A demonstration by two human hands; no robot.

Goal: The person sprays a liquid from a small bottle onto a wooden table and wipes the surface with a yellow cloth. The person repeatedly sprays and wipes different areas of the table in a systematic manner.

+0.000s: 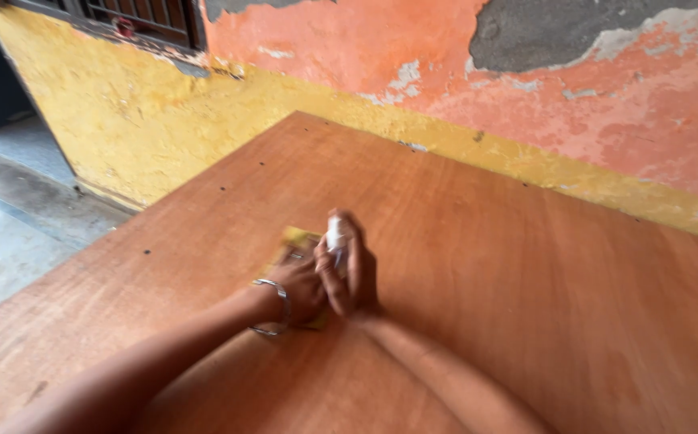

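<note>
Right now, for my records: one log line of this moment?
left hand: on yellow pad | right hand: grips white bottle | wooden table

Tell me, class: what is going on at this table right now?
A person works with both hands over a brown wooden table. The right hand holds a small white bottle upright. The left hand, with a metal bracelet on the wrist, rests on a flat yellow piece, too blurred to identify. A peeling orange and yellow wall stands behind.

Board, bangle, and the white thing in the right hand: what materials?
Board: reddish-brown plywood or laminate by its faint grain, matte. Bangle: metal, silvery, shiny. White thing in the right hand: perhaps a plastic tube or bottle, too blurred to tell.
</note>
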